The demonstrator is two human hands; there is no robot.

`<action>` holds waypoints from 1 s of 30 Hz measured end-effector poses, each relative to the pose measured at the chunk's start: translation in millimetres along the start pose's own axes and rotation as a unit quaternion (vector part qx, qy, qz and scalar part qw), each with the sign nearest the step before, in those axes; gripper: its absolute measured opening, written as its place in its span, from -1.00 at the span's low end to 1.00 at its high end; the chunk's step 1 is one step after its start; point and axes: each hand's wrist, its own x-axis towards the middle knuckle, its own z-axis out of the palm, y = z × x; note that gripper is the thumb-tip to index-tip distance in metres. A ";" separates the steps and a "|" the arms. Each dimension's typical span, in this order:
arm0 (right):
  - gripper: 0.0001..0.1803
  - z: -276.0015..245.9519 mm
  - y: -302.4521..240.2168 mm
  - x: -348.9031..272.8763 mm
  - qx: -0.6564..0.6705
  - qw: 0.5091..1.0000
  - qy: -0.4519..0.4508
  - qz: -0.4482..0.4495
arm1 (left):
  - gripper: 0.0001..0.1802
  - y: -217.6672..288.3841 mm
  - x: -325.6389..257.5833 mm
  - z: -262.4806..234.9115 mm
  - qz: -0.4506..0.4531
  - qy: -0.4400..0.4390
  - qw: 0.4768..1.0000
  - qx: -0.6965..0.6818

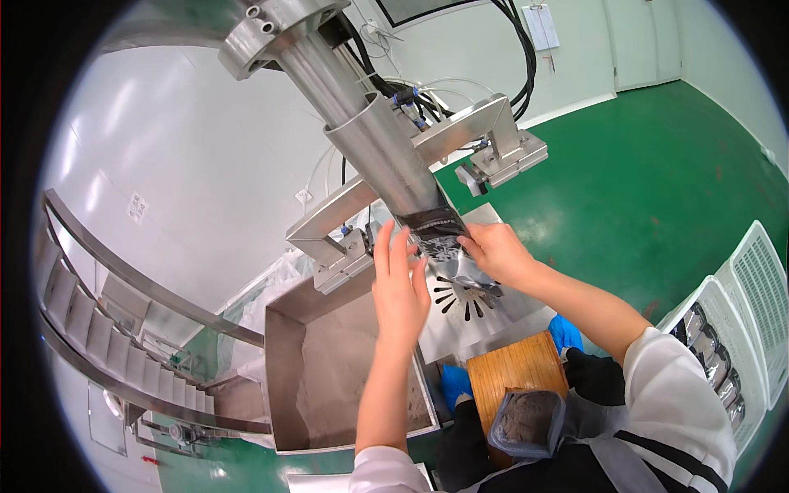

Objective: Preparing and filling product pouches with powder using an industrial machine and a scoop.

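Observation:
A black and silver plastic pouch [441,243] hangs at the lower end of a steel filling tube [386,164], its top around or against the tube's mouth. My right hand [498,253] grips the pouch's right edge between thumb and fingers. On the pouch's left side my left hand [400,289] is raised with its fingers stretched out and apart; whether its fingertips touch the pouch I cannot tell. Beneath the pouch lies a steel plate [436,335] with a ring of slots. The pouch's bottom reaches down close to those slots.
Left of the plate stands a steel bin [283,361] of greyish powder. Clamp blocks [514,160] flank the tube on a metal frame. A wooden stool [514,361] and a tub of powder [528,421] are near my lap. White crates [711,329] with black pouches stand right; metal stairs [115,345] left.

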 end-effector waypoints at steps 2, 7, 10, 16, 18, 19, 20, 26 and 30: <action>-0.79 0.0 -3.1 -1.6 0.012 1.000 0.005 0.007 | -0.78 -35.9 -42.8 6.0 0.025 0.026 0.999 0.012; -0.69 8.2 -6.8 -6.7 0.045 0.999 0.010 -0.011 | -0.54 -197.0 -110.6 37.6 -0.379 -0.031 0.923 -0.055; -0.69 17.1 -21.4 -4.4 0.059 0.998 -0.001 -0.033 | -0.36 -273.2 -127.8 48.3 -0.422 0.030 0.881 -0.211; -0.74 0.8 -20.9 -16.0 0.125 0.992 -0.016 0.030 | -0.50 -198.6 -137.3 53.4 -0.588 0.085 0.743 -0.309; -0.79 -13.2 -12.3 -32.8 0.092 0.995 -0.031 0.019 | -0.70 -131.0 -143.0 22.0 -0.530 -0.030 0.791 -0.305; -0.79 -24.7 -8.1 -47.6 0.116 0.986 -0.090 0.073 | -0.74 -90.6 -142.9 5.6 -0.488 -0.098 0.810 -0.310; -0.78 -37.3 -8.3 -60.8 0.139 0.971 -0.147 0.124 | -0.76 -44.4 -135.4 -16.8 -0.490 -0.144 0.813 -0.278; -0.59 -61.4 -31.3 -116.7 0.451 0.733 -0.478 0.174 | -0.51 147.2 -143.9 -110.8 -0.182 -0.349 0.913 -0.111; -0.62 -60.2 -58.2 -116.5 0.453 0.687 -0.561 0.091 | -0.60 201.7 -175.9 -96.9 -0.136 -0.375 0.917 -0.014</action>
